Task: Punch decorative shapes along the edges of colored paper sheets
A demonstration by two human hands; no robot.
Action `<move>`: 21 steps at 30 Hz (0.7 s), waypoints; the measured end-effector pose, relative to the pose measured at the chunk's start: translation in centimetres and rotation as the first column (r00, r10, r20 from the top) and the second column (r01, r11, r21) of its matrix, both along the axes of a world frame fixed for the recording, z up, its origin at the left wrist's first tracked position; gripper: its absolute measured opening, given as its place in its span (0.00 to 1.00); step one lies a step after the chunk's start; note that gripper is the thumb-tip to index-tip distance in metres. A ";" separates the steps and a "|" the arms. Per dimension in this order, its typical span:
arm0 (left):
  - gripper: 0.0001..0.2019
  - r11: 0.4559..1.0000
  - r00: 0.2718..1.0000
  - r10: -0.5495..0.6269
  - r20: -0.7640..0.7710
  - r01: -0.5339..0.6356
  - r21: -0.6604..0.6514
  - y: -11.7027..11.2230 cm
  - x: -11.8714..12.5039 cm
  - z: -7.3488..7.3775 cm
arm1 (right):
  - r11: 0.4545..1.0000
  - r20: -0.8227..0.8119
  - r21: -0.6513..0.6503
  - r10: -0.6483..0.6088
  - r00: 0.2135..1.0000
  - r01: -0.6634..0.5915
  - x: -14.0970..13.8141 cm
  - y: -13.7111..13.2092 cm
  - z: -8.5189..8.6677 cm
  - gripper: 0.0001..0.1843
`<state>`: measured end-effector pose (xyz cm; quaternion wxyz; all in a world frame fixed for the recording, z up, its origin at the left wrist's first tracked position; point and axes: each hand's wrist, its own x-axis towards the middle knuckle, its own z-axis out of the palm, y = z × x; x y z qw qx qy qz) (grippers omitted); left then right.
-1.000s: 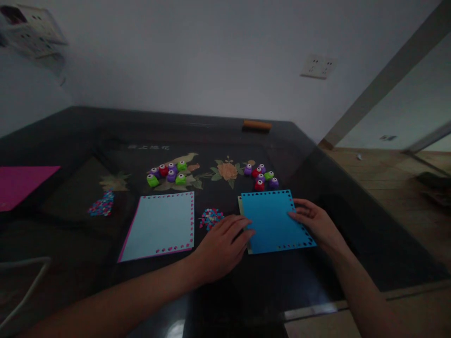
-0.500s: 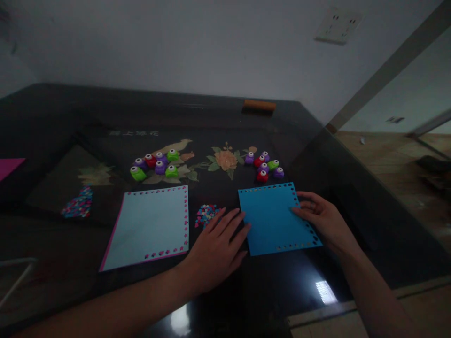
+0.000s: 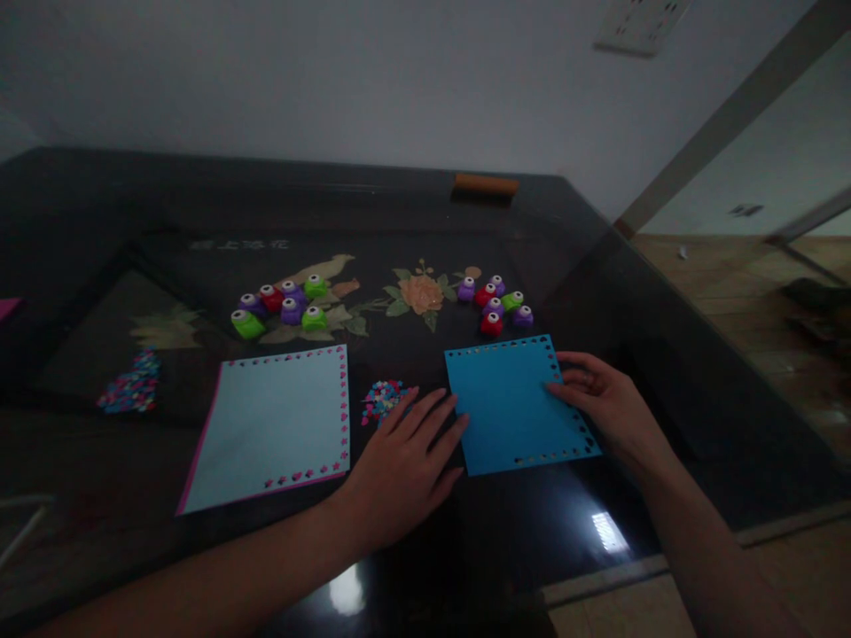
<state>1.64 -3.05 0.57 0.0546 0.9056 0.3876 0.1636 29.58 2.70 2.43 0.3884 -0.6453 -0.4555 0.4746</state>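
Note:
A blue sheet of paper (image 3: 509, 408) with small shapes punched along its top, right and part of its bottom edge lies on the dark table. My right hand (image 3: 598, 399) pinches its right edge, thumb on top and fingers beneath. Flat beside its left edge rests my left hand (image 3: 405, 461), fingers spread, fingertips touching that edge. Under and beyond those fingertips is a pile of small colored paper cutouts (image 3: 382, 399). To the left lies a pale blue sheet (image 3: 279, 425) with punched borders, over a pink sheet (image 3: 199, 456).
Several craft punches (image 3: 292, 306) in purple, red and green stand behind the pale sheet, and another group (image 3: 492, 303) behind the blue one. More cutouts (image 3: 133, 385) lie at left. A brown cylinder (image 3: 485, 185) rests near the wall. The table's right edge drops to a tiled floor.
The camera view has shifted slightly, so everything sits a little further left and higher. Both hands keep nearly the same position on the blue sheet.

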 end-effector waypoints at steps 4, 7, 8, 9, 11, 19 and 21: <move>0.23 1.000 1.000 -0.007 -0.005 0.007 -0.007 0.0 0.0 0.1 | 0.999 0.031 0.040 0.015 0.999 -0.016 0.0 -0.1 -0.1 0.26; 0.23 1.000 1.000 -0.009 -0.009 0.009 -0.013 0.1 0.0 0.2 | 0.998 0.032 0.054 0.025 0.999 -0.027 0.0 -0.2 0.0 0.26; 0.23 1.000 1.000 -0.008 -0.007 0.008 -0.015 0.1 0.0 0.2 | 0.998 0.036 0.059 0.028 0.999 -0.030 0.1 -0.2 0.0 0.26; 0.23 1.000 1.000 -0.007 -0.006 0.007 -0.016 0.1 0.0 0.2 | 0.997 0.044 0.066 0.031 0.999 -0.034 0.1 -0.2 0.0 0.27; 0.22 1.000 1.000 -0.005 -0.002 0.005 -0.017 0.1 0.0 0.3 | 0.996 0.068 0.080 0.037 0.997 -0.042 0.1 -0.2 0.1 0.27; 0.22 1.000 1.000 -0.006 -0.012 0.006 -0.017 0.0 -0.1 0.3 | 0.997 0.049 0.071 0.026 0.998 -0.029 -0.1 -0.2 0.2 0.28; 0.23 1.000 1.000 -0.005 -0.014 0.005 -0.019 0.0 0.0 0.3 | 0.996 0.058 0.083 0.018 0.998 -0.023 -0.1 -0.3 0.2 0.27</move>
